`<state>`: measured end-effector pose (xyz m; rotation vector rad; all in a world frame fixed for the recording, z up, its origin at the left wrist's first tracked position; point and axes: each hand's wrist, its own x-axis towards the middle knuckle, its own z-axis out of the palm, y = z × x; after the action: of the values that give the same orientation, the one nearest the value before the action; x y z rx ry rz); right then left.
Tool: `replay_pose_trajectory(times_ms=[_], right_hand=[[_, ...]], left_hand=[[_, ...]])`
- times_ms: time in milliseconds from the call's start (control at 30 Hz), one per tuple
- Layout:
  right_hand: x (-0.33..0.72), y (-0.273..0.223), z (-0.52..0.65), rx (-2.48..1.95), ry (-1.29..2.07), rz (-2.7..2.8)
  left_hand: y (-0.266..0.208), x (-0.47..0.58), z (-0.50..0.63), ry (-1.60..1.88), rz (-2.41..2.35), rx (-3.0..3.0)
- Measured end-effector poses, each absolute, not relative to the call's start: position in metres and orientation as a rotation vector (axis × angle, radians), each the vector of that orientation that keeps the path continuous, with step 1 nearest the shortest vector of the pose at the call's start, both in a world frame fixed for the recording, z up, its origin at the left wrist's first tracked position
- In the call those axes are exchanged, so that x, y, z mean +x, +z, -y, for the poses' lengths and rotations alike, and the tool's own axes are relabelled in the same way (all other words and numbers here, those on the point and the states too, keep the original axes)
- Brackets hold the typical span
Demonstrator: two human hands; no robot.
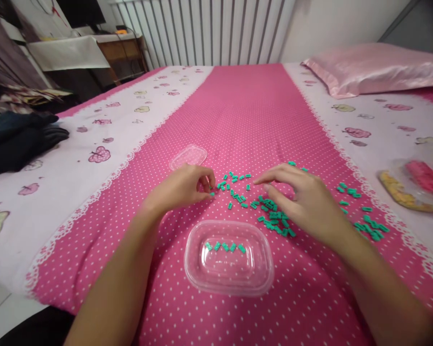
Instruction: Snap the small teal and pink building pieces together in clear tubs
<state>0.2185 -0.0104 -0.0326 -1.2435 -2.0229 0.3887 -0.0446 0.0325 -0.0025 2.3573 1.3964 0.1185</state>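
My left hand is curled at the left edge of the scattered small green blocks. A green block shows at its thumb and fingertips. My right hand hovers over a denser pile of green blocks, its index finger and thumb apart and nothing visible between them. Part of that pile is hidden beneath the hand. In front of me sits a clear plastic container, with several green blocks lined up in a row inside it.
A clear lid lies beyond my left hand. More green blocks are scattered to the right, near a clear tub of yellow and pink pieces. A pink pillow and dark clothes rest on the bed.
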Motion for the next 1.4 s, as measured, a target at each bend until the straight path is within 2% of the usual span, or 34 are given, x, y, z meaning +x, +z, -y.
replay_pose_trajectory(times_ms=[167,400,800,1000,1233,1400], right_hand=[[0.186,-0.006,0.043,-1.138,0.460,2.096],[0.161,-0.004,0.068,-1.143,0.263,2.212],[0.152,0.003,0.078,-1.253,0.150,2.343],[0.144,-0.017,0.084,-1.224,0.260,2.486],[0.131,-0.023,0.084,-1.245,0.343,2.666],[0.125,-0.026,0.083,-1.273,0.269,2.652]], left_hand=[[0.026,-0.050,-0.010,0.339,-1.041,2.271],[0.036,-0.049,0.011,0.393,-0.807,2.203],[0.029,-0.054,0.002,0.298,-0.756,2.236],[0.026,-0.080,-0.010,0.361,-0.846,2.246],[0.023,-0.079,-0.011,0.251,-0.968,2.180],[0.022,-0.077,-0.010,0.225,-0.975,2.225]])
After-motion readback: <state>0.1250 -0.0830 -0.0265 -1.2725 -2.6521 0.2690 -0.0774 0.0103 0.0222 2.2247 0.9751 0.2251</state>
